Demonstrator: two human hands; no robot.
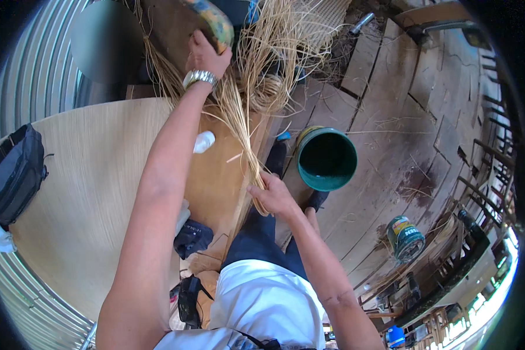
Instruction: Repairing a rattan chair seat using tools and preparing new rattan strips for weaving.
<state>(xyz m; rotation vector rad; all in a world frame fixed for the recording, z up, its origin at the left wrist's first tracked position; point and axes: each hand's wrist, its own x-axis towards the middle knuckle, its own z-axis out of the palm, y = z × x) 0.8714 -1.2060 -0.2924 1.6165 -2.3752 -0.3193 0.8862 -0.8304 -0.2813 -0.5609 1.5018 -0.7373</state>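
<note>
My right hand is closed round the lower end of a bundle of pale, thin plant strands, like cane or rattan, above my lap. The bundle fans out upward into a loose, tangled mass. My left hand, a silver watch on its wrist, reaches to the bundle's upper part. Its fingers look curled, and what they hold is hidden. Right against it is a rounded, mottled green-and-yellow thing whose kind I cannot make out.
A green bucket with a dark inside stands on the plank floor, right of my legs. A labelled green can is farther right. On the left a wooden table bears a dark bag. Another person is at the upper left.
</note>
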